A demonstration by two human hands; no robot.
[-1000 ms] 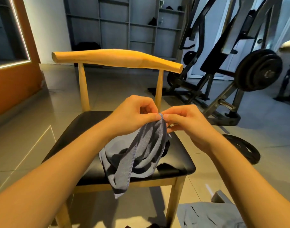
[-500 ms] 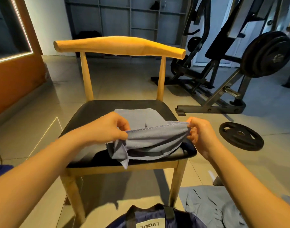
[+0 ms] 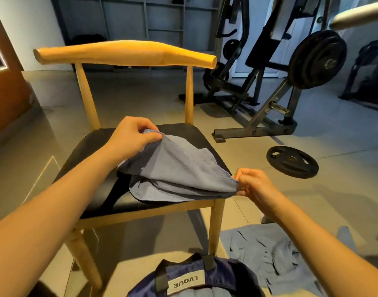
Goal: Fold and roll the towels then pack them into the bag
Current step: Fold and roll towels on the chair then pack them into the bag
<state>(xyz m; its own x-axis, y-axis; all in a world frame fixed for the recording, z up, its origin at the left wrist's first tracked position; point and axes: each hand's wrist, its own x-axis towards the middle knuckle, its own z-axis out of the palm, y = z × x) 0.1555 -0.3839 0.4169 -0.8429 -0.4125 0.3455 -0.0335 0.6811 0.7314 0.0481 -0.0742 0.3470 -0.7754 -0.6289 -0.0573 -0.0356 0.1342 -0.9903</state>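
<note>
A grey-blue towel [image 3: 179, 170] is stretched over the black seat of a wooden chair [image 3: 128, 54]. My left hand [image 3: 132, 136] pinches one corner, lifted above the back of the seat. My right hand [image 3: 253, 185] pinches the opposite corner just past the seat's front right edge. The towel's lower folds rest crumpled on the seat. A navy bag [image 3: 196, 279] with a white label sits on the floor below the chair. Another grey towel [image 3: 276, 256] lies crumpled on the floor at the right.
A weight machine [image 3: 269, 82] with loaded plates stands behind the chair on the right. A loose black weight plate [image 3: 292, 161] lies on the tiled floor beside the chair. An orange wall panel is at the far left, grey shelving at the back.
My hands drew apart from touching, spreading the towel. My left hand then moved back over the seat while my right came forward to the front right corner. The bag came into view.
</note>
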